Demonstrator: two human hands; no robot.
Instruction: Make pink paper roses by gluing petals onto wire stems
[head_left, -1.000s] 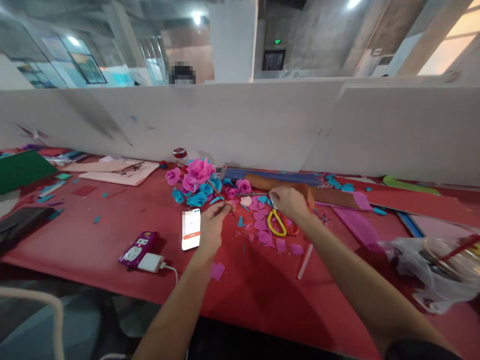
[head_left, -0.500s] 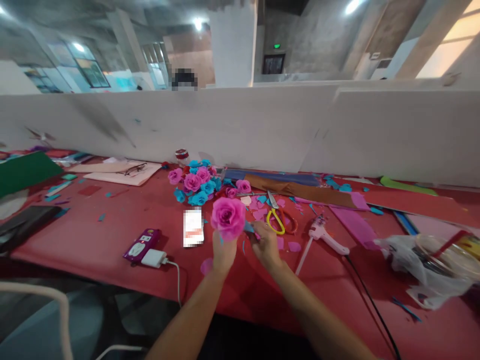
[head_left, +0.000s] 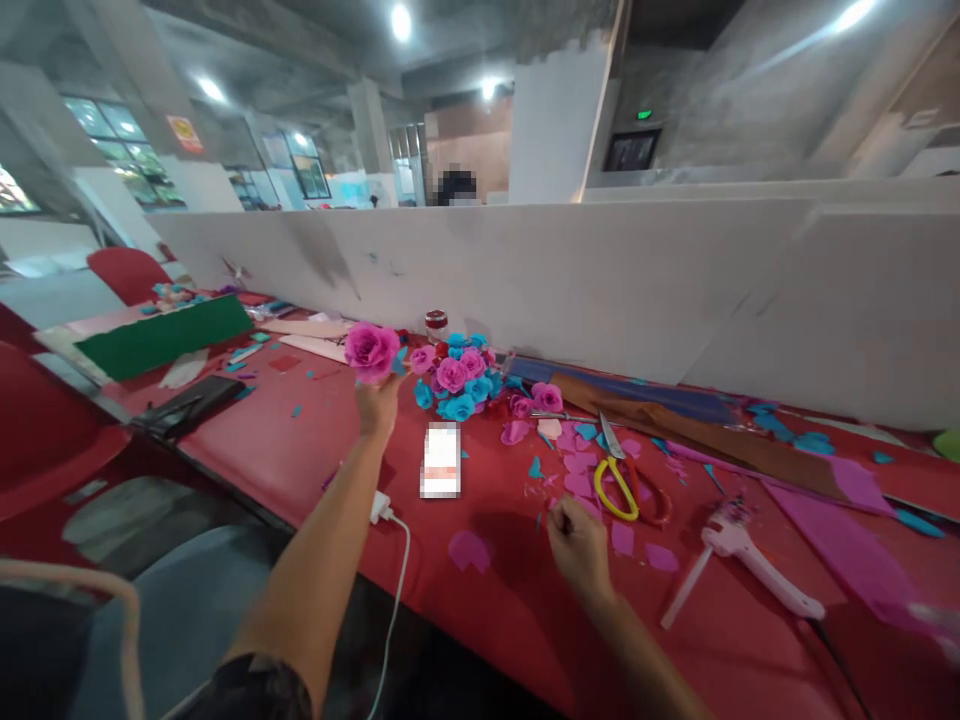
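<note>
A large pink paper rose (head_left: 371,352) is raised at the left, its stem gripped by the closed fingers of my left hand (head_left: 377,408). A bit of blue paper (head_left: 400,362) shows just beside the bloom. My right hand (head_left: 577,545) is curled closed low over the table; whatever it may hold is hidden. Close to it lie pink paper petals (head_left: 579,466) and scissors (head_left: 616,488) with yellow and red handles. Pink and blue paper roses (head_left: 454,376) stand bunched together past a phone (head_left: 441,460).
A pale glue gun (head_left: 757,565) with a cord lies to the right on the red table (head_left: 517,600). Brown paper (head_left: 675,425) stretches along the back, before a white partition (head_left: 600,280). A white charger (head_left: 381,506) with cable sits behind my left forearm. Red chairs are at far left.
My hands have parted: the left carried the rose left and up, while the right came away from it and closed. The view has turned left.
</note>
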